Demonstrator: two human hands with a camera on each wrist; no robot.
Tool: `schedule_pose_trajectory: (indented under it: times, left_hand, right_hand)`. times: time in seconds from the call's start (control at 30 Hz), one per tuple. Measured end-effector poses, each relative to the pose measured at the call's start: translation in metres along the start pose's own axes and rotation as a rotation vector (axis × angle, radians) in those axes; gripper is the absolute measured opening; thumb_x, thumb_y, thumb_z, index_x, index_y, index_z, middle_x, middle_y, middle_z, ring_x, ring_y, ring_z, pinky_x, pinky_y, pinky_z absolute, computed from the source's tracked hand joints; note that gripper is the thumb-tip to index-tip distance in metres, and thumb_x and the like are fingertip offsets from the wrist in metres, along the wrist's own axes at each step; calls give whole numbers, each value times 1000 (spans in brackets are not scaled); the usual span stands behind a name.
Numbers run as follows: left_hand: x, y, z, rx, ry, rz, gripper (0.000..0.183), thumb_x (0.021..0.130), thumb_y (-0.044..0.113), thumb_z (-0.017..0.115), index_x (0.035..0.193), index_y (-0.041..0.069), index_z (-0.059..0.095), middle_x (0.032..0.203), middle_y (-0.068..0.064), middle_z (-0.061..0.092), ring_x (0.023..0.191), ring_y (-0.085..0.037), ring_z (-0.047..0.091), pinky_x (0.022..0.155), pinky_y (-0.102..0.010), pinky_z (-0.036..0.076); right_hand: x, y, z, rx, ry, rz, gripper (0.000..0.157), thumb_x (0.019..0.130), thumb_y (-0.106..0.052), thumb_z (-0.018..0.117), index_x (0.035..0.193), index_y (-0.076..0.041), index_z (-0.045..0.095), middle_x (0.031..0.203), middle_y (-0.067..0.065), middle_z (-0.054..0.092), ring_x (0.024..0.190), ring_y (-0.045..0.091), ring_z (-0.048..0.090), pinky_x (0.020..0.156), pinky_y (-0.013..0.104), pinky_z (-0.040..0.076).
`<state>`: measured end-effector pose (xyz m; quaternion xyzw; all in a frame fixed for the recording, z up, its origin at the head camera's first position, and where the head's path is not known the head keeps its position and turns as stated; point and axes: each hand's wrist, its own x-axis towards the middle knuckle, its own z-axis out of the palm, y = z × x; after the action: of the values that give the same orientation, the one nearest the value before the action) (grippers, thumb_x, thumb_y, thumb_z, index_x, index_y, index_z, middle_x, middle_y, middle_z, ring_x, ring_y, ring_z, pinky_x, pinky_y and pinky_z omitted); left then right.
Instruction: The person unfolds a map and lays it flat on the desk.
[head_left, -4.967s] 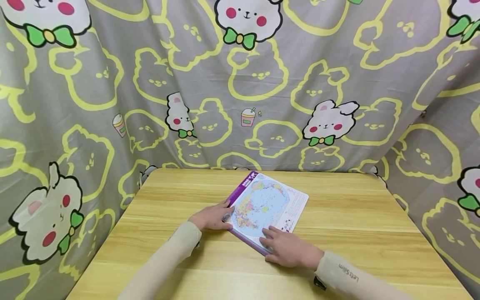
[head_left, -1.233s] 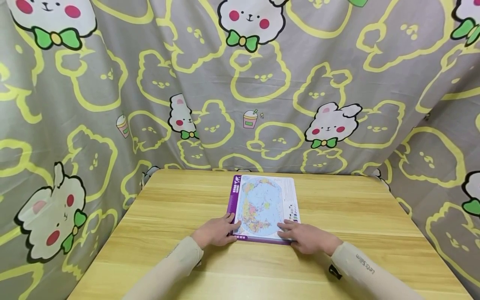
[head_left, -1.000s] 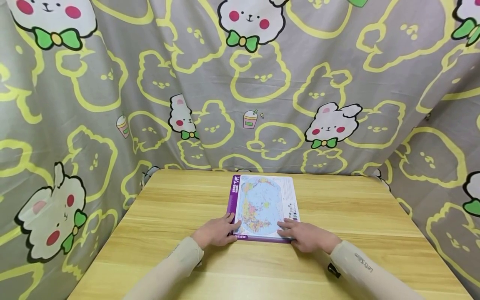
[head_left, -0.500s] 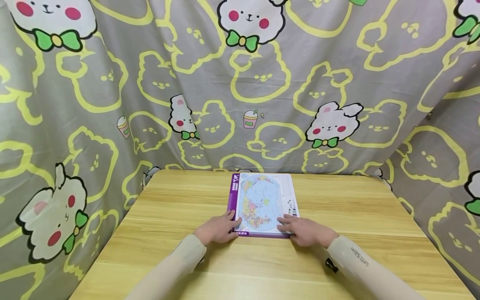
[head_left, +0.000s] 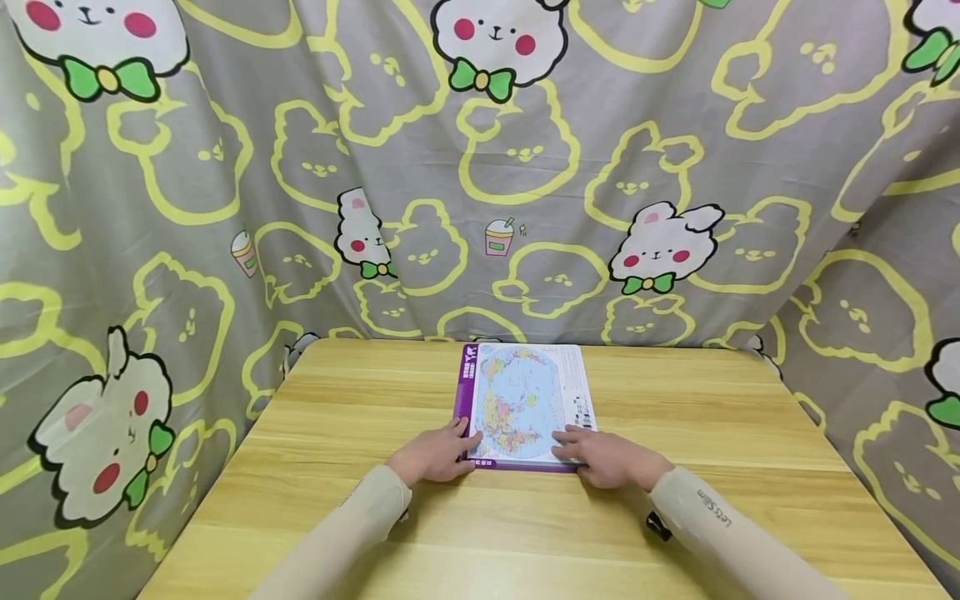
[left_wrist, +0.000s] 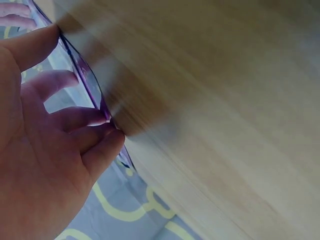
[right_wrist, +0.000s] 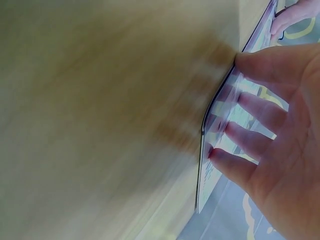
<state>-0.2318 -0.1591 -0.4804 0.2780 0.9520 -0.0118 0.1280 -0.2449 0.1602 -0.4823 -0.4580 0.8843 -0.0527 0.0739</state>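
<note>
Map board (head_left: 522,404): lay flat, mid-table (head_left: 750,467), long side running away, squared to the wood grain.
Left hand (head_left: 435,454): fingers (left_wrist: 75,120) spread straight, pressed on near left corner, steadying.
Right hand (head_left: 607,458): fingers (right_wrist: 250,137) splayed flat on near right corner, gripped nothing.
Curtain (head_left: 225,167): hung close behind.

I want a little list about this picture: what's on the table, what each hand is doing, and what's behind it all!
On the table: a flat world map board with a purple strip along its left side
Table: light wooden table
Left hand: fingers laid flat on the board's near left corner
Right hand: fingers laid flat on the board's near right corner
Board position: lying straight, long side pointing away from the person
Sleeves: beige sleeves
Behind: grey curtain with bunnies and yellow outlines
</note>
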Motion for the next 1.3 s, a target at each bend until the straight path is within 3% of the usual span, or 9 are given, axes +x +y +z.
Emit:
schedule_pose_trajectory:
  times: [0.3, 0.53, 0.77, 0.9, 1.07, 1.3]
  left_hand:
    - [-8, -7, 0, -77, 40, 31, 58, 98, 36, 50, 148, 12, 34, 151, -22, 24, 139, -33, 23, 110, -44, 27]
    - [-14, -15, 2, -63, 51, 23, 59, 97, 35, 50, 144, 2, 37, 150, -22, 26, 138, -35, 25, 111, -41, 25]
    - [-17, -19, 4, -52, 45, 19, 59, 98, 36, 49, 144, 1, 37, 151, -20, 26, 138, -36, 25, 110, -42, 26]
    - [-17, -19, 4, -47, 36, 10, 59, 98, 36, 49, 144, 2, 37, 151, -20, 26, 138, -35, 26, 110, -42, 26]
    - [-16, -18, 4, -44, 31, 10, 59, 97, 35, 50, 144, 1, 37, 151, -20, 26, 138, -35, 26, 110, -41, 26]
    - [-15, -18, 3, -35, 35, 16, 59, 97, 35, 50, 143, 0, 37, 150, -21, 27, 137, -36, 26, 110, -41, 26]
  right_hand:
    - [2, 0, 0, 1, -4, 9, 43, 87, -3, 55, 130, -5, 57, 141, 16, 46, 130, 40, 37, 104, 51, 32]
    - [3, 1, 0, 6, -16, 17, 43, 87, -3, 56, 130, -5, 58, 140, 16, 46, 130, 40, 38, 104, 52, 33]
    - [7, -3, -3, 4, -9, 49, 40, 85, -5, 58, 125, -5, 62, 137, 16, 49, 128, 40, 41, 103, 52, 35]
    - [12, -8, -3, -16, 29, 72, 36, 86, -15, 64, 121, -6, 64, 133, 15, 53, 124, 35, 47, 101, 48, 39]
    - [24, -17, -3, -47, 62, 72, 45, 88, -27, 66, 128, -8, 59, 134, 13, 52, 124, 32, 47, 102, 45, 39]
    - [48, -36, -12, -28, 54, 43, 48, 90, -32, 64, 131, -9, 57, 137, 14, 50, 126, 32, 46, 104, 44, 36]
